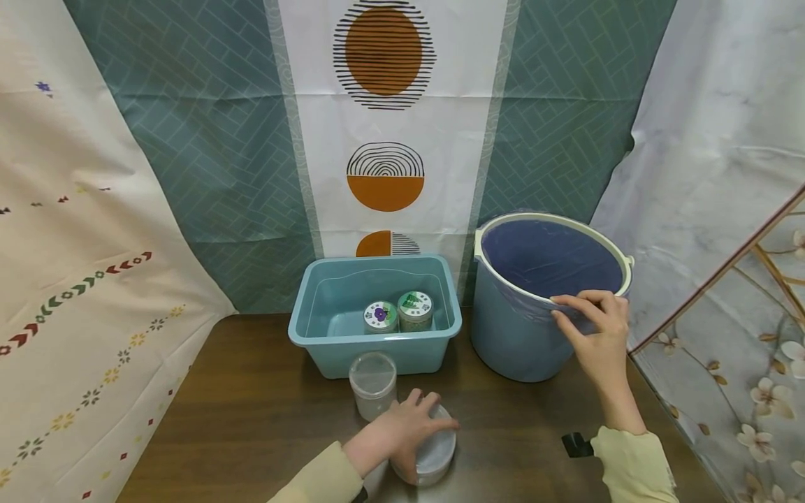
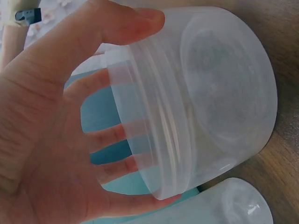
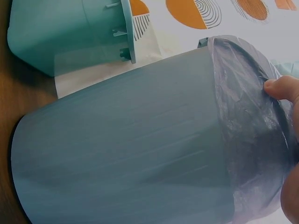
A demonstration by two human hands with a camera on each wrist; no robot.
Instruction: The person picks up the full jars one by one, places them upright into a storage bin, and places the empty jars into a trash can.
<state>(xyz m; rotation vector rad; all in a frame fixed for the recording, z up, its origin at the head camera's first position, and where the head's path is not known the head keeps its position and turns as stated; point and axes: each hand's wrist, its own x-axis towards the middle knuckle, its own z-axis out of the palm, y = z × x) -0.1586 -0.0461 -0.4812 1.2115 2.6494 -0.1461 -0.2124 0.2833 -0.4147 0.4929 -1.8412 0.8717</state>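
Observation:
My left hand holds a wide translucent plastic jar standing on the table. In the left wrist view its thumb and fingers spread round the jar's lid end. Just beyond that hand stands a second translucent jar, upright in front of the blue basin. Over on the right, my right hand pinches the near rim of a blue trash bin. A thin purplish bin liner is folded over that rim, with the thumb on it in the right wrist view.
Inside the basin are two lidded jars, one with a purple flower label and one with a green leaf label. A patterned cloth hangs behind. The brown wooden table carries everything.

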